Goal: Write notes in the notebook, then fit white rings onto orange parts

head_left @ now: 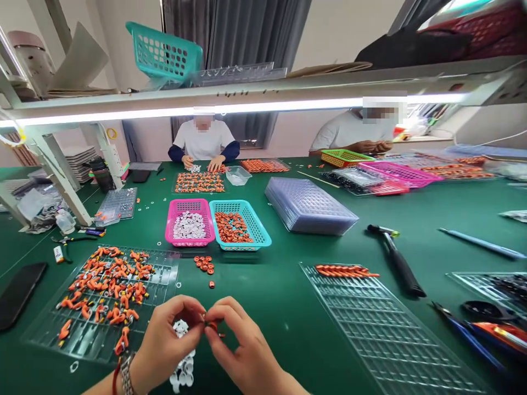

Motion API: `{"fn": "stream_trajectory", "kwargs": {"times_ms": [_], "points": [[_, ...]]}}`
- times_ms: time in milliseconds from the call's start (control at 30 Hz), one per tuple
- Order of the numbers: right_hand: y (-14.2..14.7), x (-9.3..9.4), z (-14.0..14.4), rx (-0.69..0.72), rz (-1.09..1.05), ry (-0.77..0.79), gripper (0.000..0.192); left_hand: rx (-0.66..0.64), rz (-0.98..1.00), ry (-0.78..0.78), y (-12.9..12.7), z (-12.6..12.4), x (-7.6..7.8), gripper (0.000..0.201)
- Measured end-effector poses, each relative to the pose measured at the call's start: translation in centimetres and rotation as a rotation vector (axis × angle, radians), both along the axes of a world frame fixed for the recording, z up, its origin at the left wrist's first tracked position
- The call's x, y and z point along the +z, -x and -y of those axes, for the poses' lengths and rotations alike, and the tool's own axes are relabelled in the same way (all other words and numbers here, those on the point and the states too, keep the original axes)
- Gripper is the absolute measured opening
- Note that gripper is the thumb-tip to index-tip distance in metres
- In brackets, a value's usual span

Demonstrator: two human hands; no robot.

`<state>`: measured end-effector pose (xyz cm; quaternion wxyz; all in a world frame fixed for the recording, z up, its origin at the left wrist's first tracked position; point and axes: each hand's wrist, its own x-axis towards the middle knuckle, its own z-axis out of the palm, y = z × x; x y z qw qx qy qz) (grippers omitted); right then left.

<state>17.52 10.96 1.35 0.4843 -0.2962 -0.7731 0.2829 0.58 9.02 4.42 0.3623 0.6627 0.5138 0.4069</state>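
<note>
- Green tabletop [280, 296]: one pink perforated plastic basket [189, 242], one turquoise plastic basket [260, 242], both near twelve o'clock of the hands.
- Left hand [171, 327], right hand [245, 341]: fingertips meeting, pinching one small orange part [213, 326].
- One white-disc pile [186, 377], seven o'clock of it.
- One clear gridded tray [168, 274], ten o'clock.

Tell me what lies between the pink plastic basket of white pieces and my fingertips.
In the head view, a cluster of small round orange pieces lies there, with a single orange piece nearer your fingertips.
</note>
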Motion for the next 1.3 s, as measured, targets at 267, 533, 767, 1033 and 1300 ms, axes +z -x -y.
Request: {"fn": "stream_trajectory", "kwargs": {"times_ms": [267, 533, 767, 1033, 1300], "points": [[0.2, -0.8, 0.4, -0.024, 0.051, -0.067, 0.021, 0.037, 0.088, 0.026, -0.1, 0.5, -1.1, 0.017], [0.2, -0.7, 0.4, -0.138, 0.114, -0.102, 0.014, 0.02, 0.147, 0.015, -0.2, 0.6, -1.6, 0.028], [0.0, -0.5, 0.1, -0.141, 0.099, 0.07, 0.01, 0.013, 0.124, 0.01, -0.1, 0.6, -1.7, 0.03], [0.1, -0.5, 0.5, -0.134, 0.096, 0.172, 0.009, 0.028, -0.107, -0.169, -0.1, 1.1, -1.2, 0.037], [0.2, -0.4, 0.5, -0.15, 0.098, 0.163, 0.01, 0.066, -0.285, -0.39, -0.3, 1.2, -0.9, 0.044]]}}
